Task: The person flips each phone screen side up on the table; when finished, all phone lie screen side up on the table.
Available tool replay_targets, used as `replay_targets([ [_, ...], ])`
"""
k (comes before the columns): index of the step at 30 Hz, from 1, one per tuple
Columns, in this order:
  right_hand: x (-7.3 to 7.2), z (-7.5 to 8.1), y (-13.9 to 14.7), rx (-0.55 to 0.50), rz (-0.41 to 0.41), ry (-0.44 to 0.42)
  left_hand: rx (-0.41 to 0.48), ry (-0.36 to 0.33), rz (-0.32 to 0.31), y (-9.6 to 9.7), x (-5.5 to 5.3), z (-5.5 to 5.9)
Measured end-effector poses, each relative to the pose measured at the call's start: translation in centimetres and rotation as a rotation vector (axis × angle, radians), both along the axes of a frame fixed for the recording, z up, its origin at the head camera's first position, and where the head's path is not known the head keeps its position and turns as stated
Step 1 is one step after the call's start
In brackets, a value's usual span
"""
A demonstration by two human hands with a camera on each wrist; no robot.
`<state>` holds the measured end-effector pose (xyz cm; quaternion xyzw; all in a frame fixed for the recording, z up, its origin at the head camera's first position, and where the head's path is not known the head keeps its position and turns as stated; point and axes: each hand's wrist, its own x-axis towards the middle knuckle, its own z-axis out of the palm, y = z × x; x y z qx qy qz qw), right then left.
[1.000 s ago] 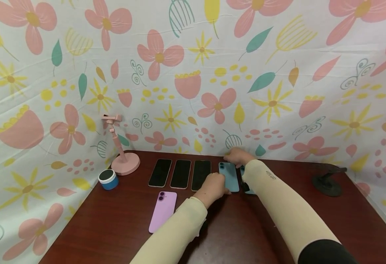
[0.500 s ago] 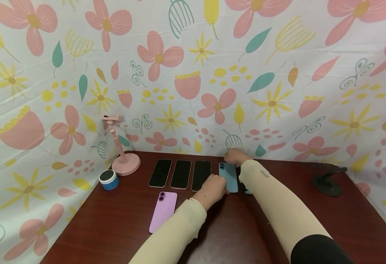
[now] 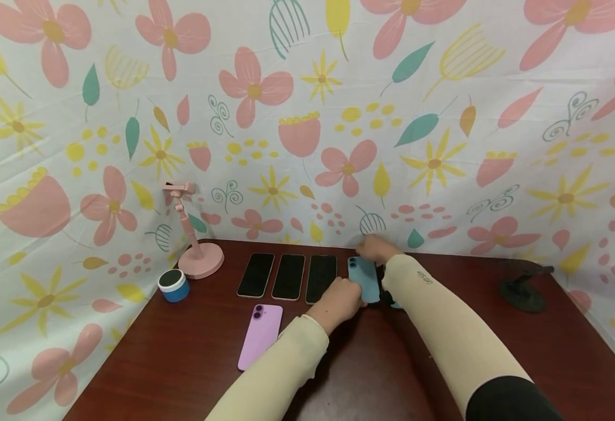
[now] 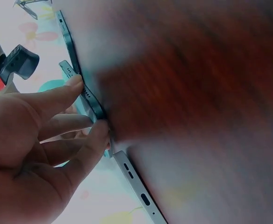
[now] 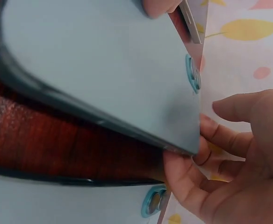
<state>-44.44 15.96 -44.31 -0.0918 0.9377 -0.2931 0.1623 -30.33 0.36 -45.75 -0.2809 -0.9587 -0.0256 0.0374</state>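
There are six flat rectangular phones [image 3: 288,278]: three black-screened phones [image 3: 255,275], two light-blue-backed phones [image 3: 362,280] and one lilac-backed phone [image 3: 261,337]. There are two round-based stands [image 3: 200,261], one pink stand [image 3: 202,266] and one black stand [image 3: 521,294], plus one round blue-and-white tub [image 3: 173,288].

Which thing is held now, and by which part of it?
The light-blue rectangular phone: the left hand holds its near end; the right hand curls fingers at its far right corner.

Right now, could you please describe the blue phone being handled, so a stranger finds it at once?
On the dark red table, look close to the flowered backdrop. Right of three dark-screened phones is the light blue phone, back up. Unlike the other blue phone farther right, it has the left hand at its near end.
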Motion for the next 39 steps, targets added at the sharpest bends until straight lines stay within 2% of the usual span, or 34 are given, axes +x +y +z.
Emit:
replay_targets([
  [3, 0.2, 0.3, 0.1, -0.044, -0.02, -0.014, 0.0, -0.04, -0.002, -0.1, -0.2, 0.3],
  [8, 0.3, 0.4, 0.6, -0.059, -0.046, -0.027, 0.029, -0.118, 0.016, -0.2, -0.6, 0.4],
  [16, 0.7, 1.1, 2.0, -0.305, -0.119, -0.18, 0.228, -0.279, 0.106, -0.2, -0.4, 0.8],
  [21, 0.6, 1.3, 2.4, -0.395, -0.126, -0.266, 0.307, -0.343, 0.172, 0.0, -0.2, 1.2],
  [25, 0.5, 1.5, 2.5, -0.419, -0.139, -0.288, 0.374, -0.386, 0.193, -0.1, -0.4, 1.1],
  [32, 0.6, 1.9, 2.4, -0.424, -0.127, -0.289, 0.51, -0.483, 0.192, -0.8, -0.6, 0.9],
  [39, 0.5, 2.0, 2.2, -0.437, -0.13, -0.299, 0.561, -0.538, 0.218, -1.3, -0.6, 1.0],
])
